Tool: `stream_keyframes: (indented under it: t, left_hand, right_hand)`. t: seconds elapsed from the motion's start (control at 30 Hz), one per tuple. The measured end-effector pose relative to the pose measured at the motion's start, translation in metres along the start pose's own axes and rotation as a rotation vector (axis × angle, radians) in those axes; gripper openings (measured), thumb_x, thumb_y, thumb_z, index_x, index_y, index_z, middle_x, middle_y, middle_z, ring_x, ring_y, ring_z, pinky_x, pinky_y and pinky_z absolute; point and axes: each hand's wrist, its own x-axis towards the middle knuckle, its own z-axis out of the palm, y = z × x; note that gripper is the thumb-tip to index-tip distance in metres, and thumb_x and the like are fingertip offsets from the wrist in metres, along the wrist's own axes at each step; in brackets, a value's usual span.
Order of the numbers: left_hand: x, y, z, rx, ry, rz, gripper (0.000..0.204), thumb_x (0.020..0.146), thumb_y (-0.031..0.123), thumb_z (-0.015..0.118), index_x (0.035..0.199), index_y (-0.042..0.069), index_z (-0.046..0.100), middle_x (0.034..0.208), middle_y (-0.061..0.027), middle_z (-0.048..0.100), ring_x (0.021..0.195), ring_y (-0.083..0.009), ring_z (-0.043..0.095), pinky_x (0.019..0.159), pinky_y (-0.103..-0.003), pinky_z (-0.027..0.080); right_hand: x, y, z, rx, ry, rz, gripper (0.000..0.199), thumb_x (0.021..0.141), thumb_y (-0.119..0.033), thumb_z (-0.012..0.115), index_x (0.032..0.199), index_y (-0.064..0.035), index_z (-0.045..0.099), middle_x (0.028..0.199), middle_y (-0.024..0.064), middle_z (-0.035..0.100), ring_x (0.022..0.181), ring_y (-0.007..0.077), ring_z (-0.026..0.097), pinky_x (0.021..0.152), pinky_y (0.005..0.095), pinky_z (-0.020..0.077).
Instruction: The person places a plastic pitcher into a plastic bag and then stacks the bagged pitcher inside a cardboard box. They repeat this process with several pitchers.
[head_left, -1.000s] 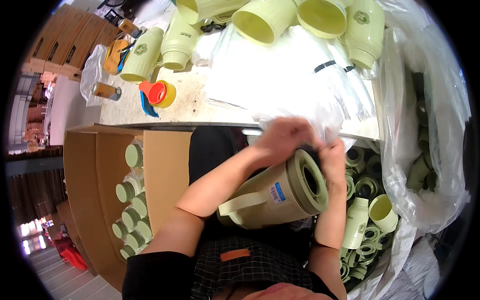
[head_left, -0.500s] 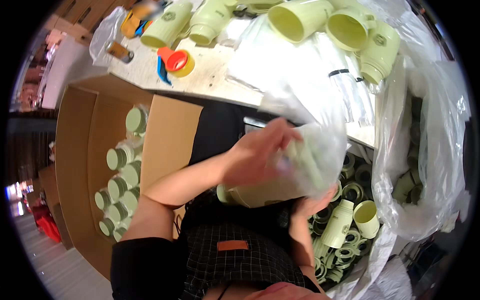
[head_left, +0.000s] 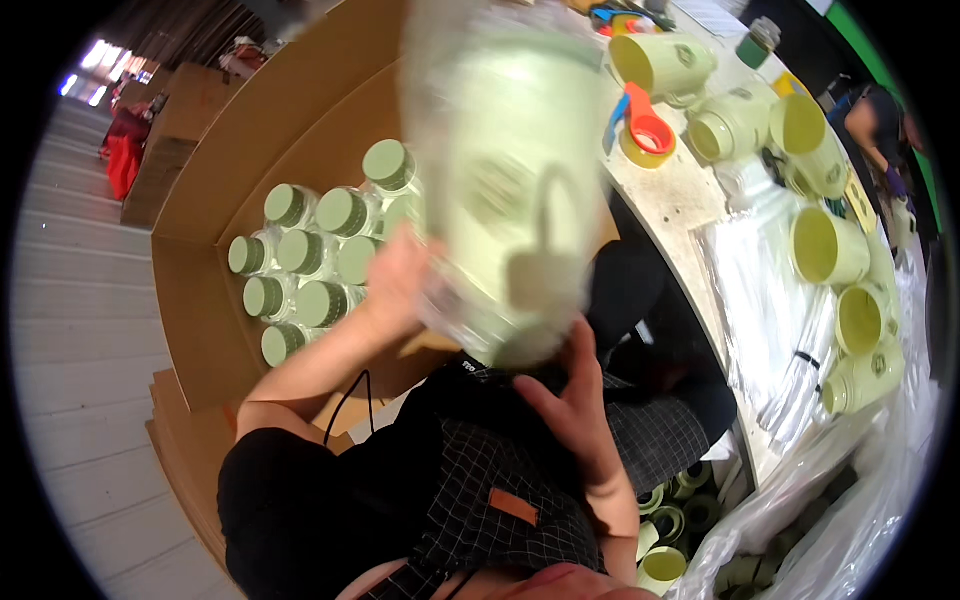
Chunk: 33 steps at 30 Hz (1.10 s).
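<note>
A large pale green bottle [head_left: 515, 180] in a clear plastic bag is raised close to the camera, blurred by motion. My left hand [head_left: 400, 275] grips its side, the fingers partly hidden behind the plastic. Just below the bottle's lower end, my right hand [head_left: 572, 400] has thumb and fingers spread; whether a fingertip touches the bottle I cannot tell. Left of me, a cardboard box [head_left: 190, 300] holds several bagged bottles standing upright, their green lids [head_left: 342, 212] facing up.
On the white worktable [head_left: 665, 195] at right lie a tape roll with an orange core [head_left: 650, 135], green cups [head_left: 830, 245] and clear plastic bags [head_left: 760, 300]. A plastic-lined container of green parts [head_left: 668, 522] stands at lower right. Another person [head_left: 880, 125] is at the far right.
My view has swung left toward the box. The bagged bottle has gone from my lap up in front of me, in my left hand. My right hand has come away from behind it.
</note>
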Motion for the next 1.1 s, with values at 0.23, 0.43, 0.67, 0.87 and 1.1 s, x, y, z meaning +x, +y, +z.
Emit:
stream_keyframes:
  t: [0.23,0.43,0.67,0.87,1.1]
  left_hand:
    - [-0.031,-0.372,-0.020,-0.219,-0.043,-0.966,0.056,0.101,0.047,0.044,0.102,-0.004,0.066,0.092,-0.0146,0.066,0.083,-0.0242,0.057,0.081,-0.042,0.046]
    - [-0.096,-0.452,0.047,-0.154,-0.731,-0.988,0.042,0.094,0.021,0.045,0.130,0.002,0.056,0.116,-0.0146,0.062,0.094,-0.0262,0.059,0.080,-0.040,0.048]
    - [-0.089,-0.406,0.041,0.253,-0.274,-0.847,0.030,0.087,0.016,0.060,0.110,-0.002,0.063,0.114,-0.0243,0.064,0.104,-0.0396,0.061,0.089,-0.047,0.049]
    - [0.054,-0.104,0.056,-0.121,-0.110,-0.066,0.038,0.088,0.006,0.063,0.124,-0.001,0.055,0.119,-0.0169,0.059,0.114,-0.0390,0.053,0.104,-0.049,0.037]
    - [0.163,0.165,0.096,0.123,0.166,1.174,0.028,0.097,0.020,0.057,0.125,0.021,0.061,0.136,0.0010,0.063,0.138,-0.0202,0.049,0.122,-0.055,0.011]
  right_hand:
    - [0.029,-0.016,0.018,0.048,-0.156,-0.047,0.072,0.081,0.000,0.074,0.145,-0.0023,0.041,0.126,0.0132,0.063,0.100,0.0184,0.064,0.091,0.0338,0.0513]
    - [-0.022,0.038,-0.078,-0.074,0.370,0.229,0.039,0.091,0.000,0.064,0.128,-0.0029,0.052,0.102,0.0040,0.063,0.082,0.0057,0.054,0.077,0.0227,0.0467]
    - [0.086,-0.004,-0.287,-1.326,1.227,-0.204,0.069,0.076,-0.018,0.080,0.133,-0.0005,0.044,0.117,0.0199,0.050,0.096,0.0360,0.057,0.083,0.0426,0.0493]
    - [0.070,-0.003,-0.391,-1.439,1.325,-0.016,0.055,0.073,-0.001,0.068,0.126,-0.0134,0.057,0.107,0.0137,0.056,0.089,0.0345,0.062,0.073,0.0460,0.0514]
    - [-0.004,-0.053,-0.203,-0.745,0.997,-0.255,0.039,0.076,0.005,0.062,0.113,-0.0081,0.066,0.087,0.0095,0.055,0.070,0.0230,0.054,0.066,0.0320,0.0472]
